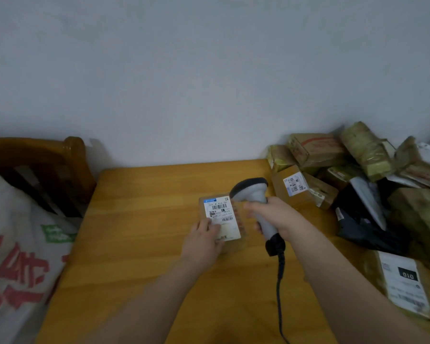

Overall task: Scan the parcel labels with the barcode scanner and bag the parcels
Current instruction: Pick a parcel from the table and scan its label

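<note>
Lying flat on the wooden desk (147, 219), a small brown parcel (241, 214) is pressed down at its near left corner by the left hand (204, 240), whose fingers are laid fairly straight over the lower edge of the white label (219, 212). Barcodes are seen on the label's upper and middle parts, though the print is too blurred to be read.

The barcode scanner (252, 192) is gripped round its pale grey handle by the right hand (276, 217), with the fingers curled about it. Its dark head is held just above and to the right of the parcel and is tilted down towards the label. A black cable (279, 294) is seen running from the bottom of the handle towards the near edge of the desk.

A heap of parcels (358, 165) is stacked on the right side of the desk against the pale wall (209, 70), made up of brown cartons, tape-wrapped packets and a black plastic mailer (363, 227). Nearer the camera, at the right edge, a further packet (405, 289) is marked "010" on its label.

On the left, beside the desk, a white woven sack (18, 244) printed in red and green is seen, and behind it a wooden chair (47, 165) is placed by the wall.
</note>
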